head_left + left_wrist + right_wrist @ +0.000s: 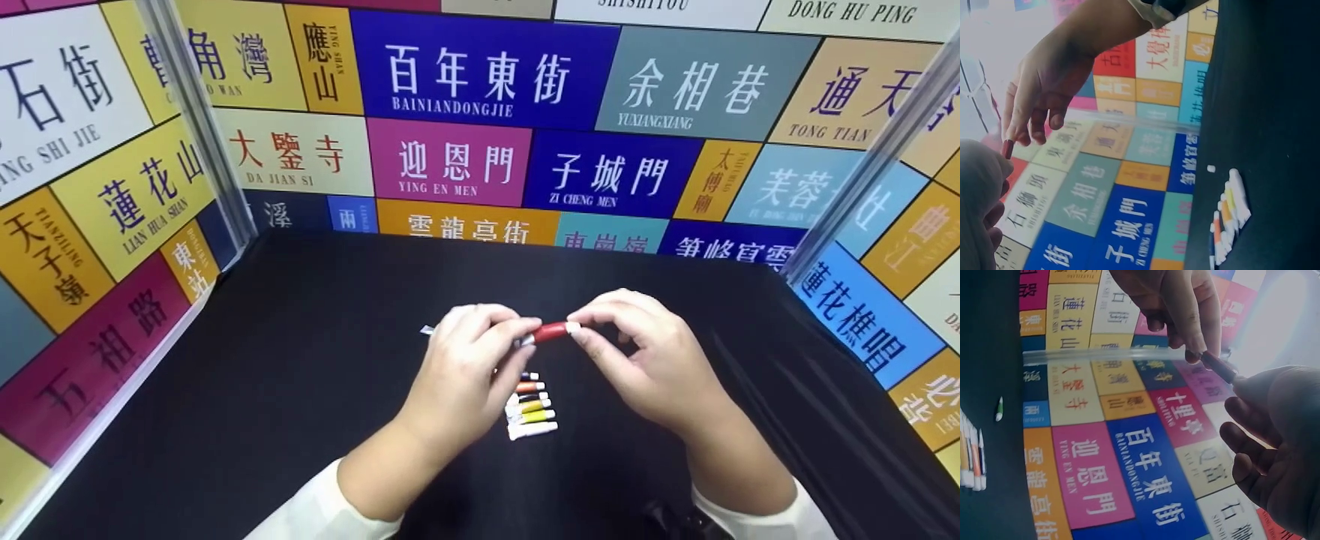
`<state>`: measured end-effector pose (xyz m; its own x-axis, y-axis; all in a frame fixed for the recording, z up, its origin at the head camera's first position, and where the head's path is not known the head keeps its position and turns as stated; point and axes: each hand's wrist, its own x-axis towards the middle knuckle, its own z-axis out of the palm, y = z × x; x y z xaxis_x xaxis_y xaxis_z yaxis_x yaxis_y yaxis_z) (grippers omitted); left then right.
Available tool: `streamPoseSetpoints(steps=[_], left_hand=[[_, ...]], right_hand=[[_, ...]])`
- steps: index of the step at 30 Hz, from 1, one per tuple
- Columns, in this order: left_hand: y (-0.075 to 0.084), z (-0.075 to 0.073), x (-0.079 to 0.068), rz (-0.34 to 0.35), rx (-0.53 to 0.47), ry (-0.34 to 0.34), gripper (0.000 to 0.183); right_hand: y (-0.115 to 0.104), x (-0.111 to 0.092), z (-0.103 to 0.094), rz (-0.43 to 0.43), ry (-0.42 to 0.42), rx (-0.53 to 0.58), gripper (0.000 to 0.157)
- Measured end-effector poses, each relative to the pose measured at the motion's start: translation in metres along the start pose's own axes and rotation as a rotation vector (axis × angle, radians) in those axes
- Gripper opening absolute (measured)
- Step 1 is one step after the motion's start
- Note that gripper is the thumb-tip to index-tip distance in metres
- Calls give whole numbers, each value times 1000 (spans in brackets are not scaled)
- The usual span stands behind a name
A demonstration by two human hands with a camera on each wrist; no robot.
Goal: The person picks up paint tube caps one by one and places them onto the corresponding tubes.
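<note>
A small red paint tube (553, 332) with a white end is held between both hands above the table. My left hand (472, 360) grips its left part between thumb and fingers. The white end at the right (573, 328) is pinched by the thumb and fingertips of my right hand (652, 352). Below the left hand, several paint tubes lie in a row, among them a yellow tube (536, 416) and a white tube (532, 430). The left hand partly hides this row. In the right wrist view, a green and white tube (999, 409) lies apart from the others.
Black cloth (300, 420) covers the table. Upright panels with colourful printed signs (450, 161) enclose its back and sides. A small white piece (1211, 168) lies on the cloth near the row in the left wrist view. Something dark and shiny (675, 519) sits by the right sleeve.
</note>
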<state>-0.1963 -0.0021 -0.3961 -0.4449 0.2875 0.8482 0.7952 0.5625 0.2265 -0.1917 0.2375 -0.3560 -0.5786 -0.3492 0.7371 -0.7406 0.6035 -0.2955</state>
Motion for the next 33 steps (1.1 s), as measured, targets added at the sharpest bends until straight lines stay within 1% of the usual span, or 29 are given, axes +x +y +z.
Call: streamPoseSetpoints(steps=[4, 8, 13, 16, 18, 21, 25, 29, 33], left_hand=[[-11, 9, -3, -53, -18, -41, 23], [-23, 18, -7, -100, -52, -79, 23], [-36, 29, -11, -111, -59, -91, 22], [-44, 37, -15, -115, -40, -99, 21], [-49, 44, -18, -132, -20, -120, 20], [-59, 56, -24, -179, 27, -179, 20], [-74, 71, -37, -254, 79, -262, 19], [-84, 77, -47, -343, 88, -307, 16], [-90, 79, -51, -406, 80, -341, 13]], right_hand=[[13, 0, 4, 63, -51, 0, 8], [24, 0, 10, 99, -98, 0, 8], [35, -1, 17, 171, -145, 8, 10], [43, -2, 22, 221, -182, -6, 11], [50, -2, 24, 261, -212, -18, 13], [61, -4, 27, 321, -251, -37, 14], [75, -8, 29, 391, -286, -46, 14], [91, -9, 32, 437, -308, -53, 15], [110, -14, 35, 496, -306, -59, 17]])
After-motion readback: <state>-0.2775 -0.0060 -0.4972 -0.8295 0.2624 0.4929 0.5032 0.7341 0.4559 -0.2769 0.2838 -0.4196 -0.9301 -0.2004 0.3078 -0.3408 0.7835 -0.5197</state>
